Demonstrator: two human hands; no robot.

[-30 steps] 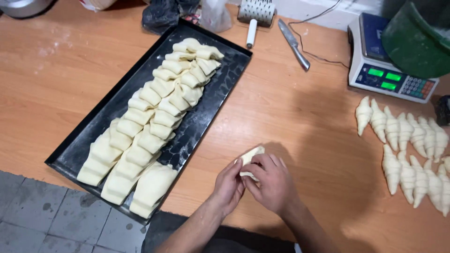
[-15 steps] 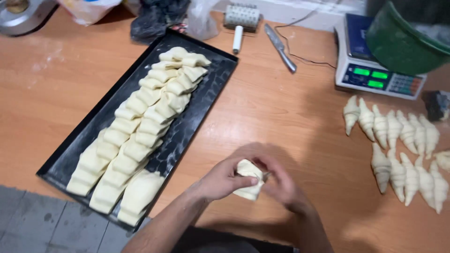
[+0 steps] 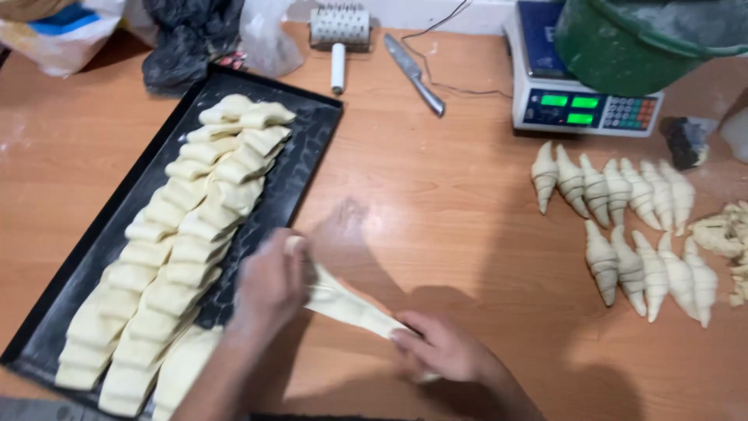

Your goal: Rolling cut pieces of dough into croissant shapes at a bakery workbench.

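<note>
Stretch evenly — left hand (image 3: 269,284) gripping the wide end, right hand (image 3: 446,349) pinching the tip of the dough triangle (image 3: 347,306) — no tearing between fingers.

Dough strip (image 3: 347,306) between the fingers (image 3: 405,337): pale cream. Tabletop (image 3: 436,203): orange-brown wood grain. Baking tray (image 3: 312,148) left of the fingers: black, holding cream dough pieces (image 3: 195,234). Scale (image 3: 580,97) beyond the fingers: white body, green display. Bucket (image 3: 647,39): dark green.
</note>
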